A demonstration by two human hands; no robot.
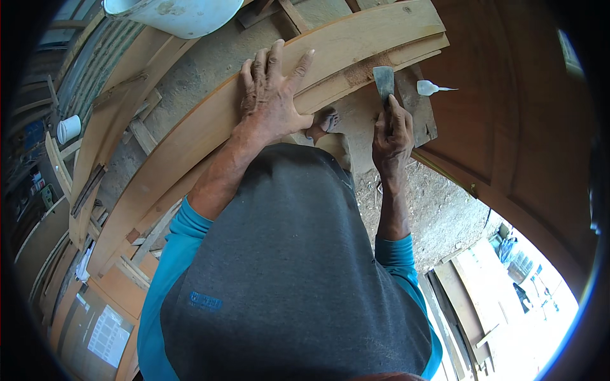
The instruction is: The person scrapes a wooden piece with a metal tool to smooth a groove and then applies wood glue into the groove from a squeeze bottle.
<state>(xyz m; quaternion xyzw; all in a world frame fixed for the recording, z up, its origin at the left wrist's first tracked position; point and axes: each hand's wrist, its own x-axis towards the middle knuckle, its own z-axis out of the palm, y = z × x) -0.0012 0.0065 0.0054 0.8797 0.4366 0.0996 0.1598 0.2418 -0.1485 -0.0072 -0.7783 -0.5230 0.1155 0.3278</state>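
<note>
My left hand [272, 95] lies flat with fingers spread on a long wooden board [362, 38], which looks curved in this view. The hand presses on its near part, thumb toward me. In my right hand [394, 136] is a putty knife [384, 81], gripped by the handle with its broad metal blade pointing away from me. The blade is beside a lower wooden strip along the board's near side, where brown sawdust [361, 73] lies. Just right of the blade sits a small white bottle [427, 87] with a thin nozzle.
A white bucket [175, 16] stands beyond the board at upper left. A large brown wooden panel [508, 95] rises on the right. Several wood pieces and a white container [68, 129] are at far left. My foot [324, 122] shows below the board, on the dusty ground.
</note>
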